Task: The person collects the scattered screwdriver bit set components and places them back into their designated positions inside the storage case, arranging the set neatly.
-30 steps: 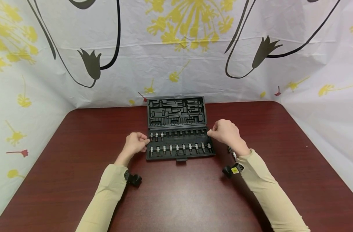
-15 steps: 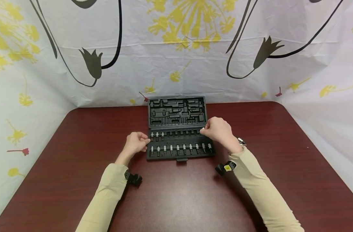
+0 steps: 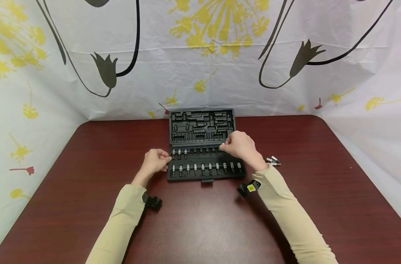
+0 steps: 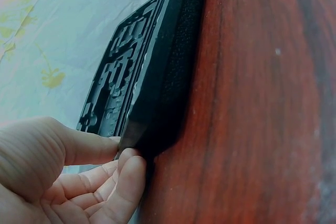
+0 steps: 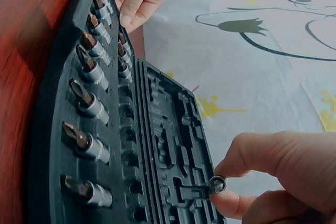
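A black socket bit case (image 3: 203, 159) lies opened out flat, its moulded lid (image 3: 202, 126) at the back. Bit sockets (image 5: 92, 103) fill the near row; the far row has three at its left end, then bare slots. My left hand (image 3: 154, 160) grips the case's left edge between thumb and fingers, which the left wrist view shows close up. Above the far row, toward its right part, is my right hand (image 3: 241, 146). Its thumb and finger pinch a single bit socket (image 5: 217, 183), seen end-on in the right wrist view.
Several loose bit sockets (image 3: 273, 160) lie on the reddish-brown table (image 3: 203, 223) right of the case, beside my right forearm. A white patterned cloth (image 3: 220, 80) hangs behind the table and at both sides. The case's latch (image 3: 207, 180) faces me.
My right hand has moved left from the case's right edge to above the far row, still pinching the bit socket. The loose sockets came into fuller view. My left hand has stayed put.
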`<state>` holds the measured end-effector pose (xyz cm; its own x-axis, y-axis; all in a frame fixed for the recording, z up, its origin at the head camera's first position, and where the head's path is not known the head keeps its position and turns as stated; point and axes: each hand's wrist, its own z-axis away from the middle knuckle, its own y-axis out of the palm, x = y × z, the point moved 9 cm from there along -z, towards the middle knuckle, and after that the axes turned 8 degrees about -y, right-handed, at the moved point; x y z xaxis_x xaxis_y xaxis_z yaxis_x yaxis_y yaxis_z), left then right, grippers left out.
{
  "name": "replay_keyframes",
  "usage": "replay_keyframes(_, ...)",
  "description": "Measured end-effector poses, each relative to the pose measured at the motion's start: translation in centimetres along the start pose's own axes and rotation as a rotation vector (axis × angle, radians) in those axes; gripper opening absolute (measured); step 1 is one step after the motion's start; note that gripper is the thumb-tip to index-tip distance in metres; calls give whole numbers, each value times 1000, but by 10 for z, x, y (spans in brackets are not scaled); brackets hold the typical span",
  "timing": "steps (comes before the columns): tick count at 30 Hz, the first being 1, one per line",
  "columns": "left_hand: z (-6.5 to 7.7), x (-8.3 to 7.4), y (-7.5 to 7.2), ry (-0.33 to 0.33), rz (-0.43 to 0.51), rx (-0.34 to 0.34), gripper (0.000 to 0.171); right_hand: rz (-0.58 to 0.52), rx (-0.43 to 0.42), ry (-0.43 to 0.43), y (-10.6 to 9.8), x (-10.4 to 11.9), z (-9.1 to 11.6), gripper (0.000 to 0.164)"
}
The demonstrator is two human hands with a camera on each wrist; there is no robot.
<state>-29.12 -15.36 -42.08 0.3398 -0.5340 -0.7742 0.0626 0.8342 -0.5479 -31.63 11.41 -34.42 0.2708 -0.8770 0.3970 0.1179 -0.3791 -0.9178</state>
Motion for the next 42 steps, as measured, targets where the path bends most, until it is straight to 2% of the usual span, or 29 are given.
replay_keyframes(10,-1,0,0,0,6,2,16,-92,35,-9,9,7,-6,31)
replay_keyframes(22,-2,1,1,-5,25,15,15,-131,72,-14,21,17,-16,42)
replay_keyframes(27,-2,2,1,-4,39,17,15,-141,68,-21,24,24,-22,38)
replay_keyframes(42,-2,1,0,6,50,19,15,-172,144,-1,46,43,-38,50)
